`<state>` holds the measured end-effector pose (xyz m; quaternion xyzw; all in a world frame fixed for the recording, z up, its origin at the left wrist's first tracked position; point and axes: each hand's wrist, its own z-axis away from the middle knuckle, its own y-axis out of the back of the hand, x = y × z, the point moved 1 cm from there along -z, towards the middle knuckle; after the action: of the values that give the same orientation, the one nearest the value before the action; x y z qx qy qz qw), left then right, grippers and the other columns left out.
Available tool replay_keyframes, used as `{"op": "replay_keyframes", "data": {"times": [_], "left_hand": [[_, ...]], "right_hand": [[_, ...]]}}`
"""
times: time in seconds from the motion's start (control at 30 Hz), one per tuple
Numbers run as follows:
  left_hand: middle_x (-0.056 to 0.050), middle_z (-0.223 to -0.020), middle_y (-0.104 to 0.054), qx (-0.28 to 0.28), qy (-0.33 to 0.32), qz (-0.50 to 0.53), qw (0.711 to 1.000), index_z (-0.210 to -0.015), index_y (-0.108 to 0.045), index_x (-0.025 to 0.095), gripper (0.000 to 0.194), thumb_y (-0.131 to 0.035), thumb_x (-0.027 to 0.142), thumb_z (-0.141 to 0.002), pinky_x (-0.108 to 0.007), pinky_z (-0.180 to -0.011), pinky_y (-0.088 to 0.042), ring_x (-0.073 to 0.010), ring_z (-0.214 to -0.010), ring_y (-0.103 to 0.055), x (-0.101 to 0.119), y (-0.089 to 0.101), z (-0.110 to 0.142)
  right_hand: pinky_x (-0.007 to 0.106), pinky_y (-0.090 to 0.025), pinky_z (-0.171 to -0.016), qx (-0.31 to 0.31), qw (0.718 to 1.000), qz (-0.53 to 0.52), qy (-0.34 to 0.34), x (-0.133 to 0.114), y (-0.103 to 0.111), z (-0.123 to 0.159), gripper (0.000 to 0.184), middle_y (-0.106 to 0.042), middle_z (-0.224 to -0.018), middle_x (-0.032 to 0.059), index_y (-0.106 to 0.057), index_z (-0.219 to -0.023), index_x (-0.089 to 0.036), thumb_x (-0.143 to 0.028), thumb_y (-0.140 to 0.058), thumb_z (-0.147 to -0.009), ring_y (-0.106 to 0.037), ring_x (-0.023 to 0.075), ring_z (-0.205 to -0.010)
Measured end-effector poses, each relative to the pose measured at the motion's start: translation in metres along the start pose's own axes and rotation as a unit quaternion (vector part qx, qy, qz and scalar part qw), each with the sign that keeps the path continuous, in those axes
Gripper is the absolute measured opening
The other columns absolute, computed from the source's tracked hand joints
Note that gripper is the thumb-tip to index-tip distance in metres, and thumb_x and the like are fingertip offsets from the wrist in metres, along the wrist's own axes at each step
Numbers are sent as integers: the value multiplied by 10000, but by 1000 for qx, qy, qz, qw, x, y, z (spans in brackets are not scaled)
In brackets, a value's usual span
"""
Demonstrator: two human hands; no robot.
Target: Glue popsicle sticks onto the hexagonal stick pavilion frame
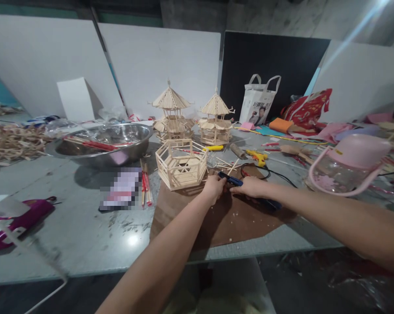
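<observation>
My right hand is wrapped round a long dark blue hand tool, whose handle shows below the palm. The tool's front end points left, toward my left hand. The fingers of that left hand are pinched together beside the tool's tip; whatever they hold is too small to make out. Just left of it stands a six-sided frame of thin wooden sticks, open at the top. Loose wooden sticks lie behind my hands. A brown sheet with pale crumbs lies beneath.
Two stick pagodas stand at the back. A metal basin is left, near red-tipped sticks and a blurred flat object. Right are a yellow glue gun, its cable, and a pink-lidded jar.
</observation>
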<state>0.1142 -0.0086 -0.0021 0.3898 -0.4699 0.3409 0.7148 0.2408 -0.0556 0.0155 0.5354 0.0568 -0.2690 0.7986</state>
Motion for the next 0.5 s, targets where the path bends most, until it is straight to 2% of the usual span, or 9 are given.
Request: {"op": "replay_keyframes", "data": {"times": [0.3, 0.5], "left_hand": [[66, -354, -394, 12, -13, -14, 1000, -596, -454, 146, 215, -435, 224, -796, -168, -302, -170, -41, -237, -264, -3, 1, 0], [63, -371, -405, 13, -19, -11, 1000, -634, -482, 140, 184, -448, 233, -790, -166, -322, -186, -43, -260, -276, -5, 0, 0]], "right_hand": [[264, -414, -389, 6, 999, 31, 18, -2, 0, 4, 455, -577, -511, 77, -539, -545, -143, -571, -456, -677, -514, 146, -358], [270, -407, -388, 2, 1000, 12, 16, 2, -4, 0, 448, -545, -481, 52, -501, -526, -160, -588, -474, -654, -500, 145, -354]]}}
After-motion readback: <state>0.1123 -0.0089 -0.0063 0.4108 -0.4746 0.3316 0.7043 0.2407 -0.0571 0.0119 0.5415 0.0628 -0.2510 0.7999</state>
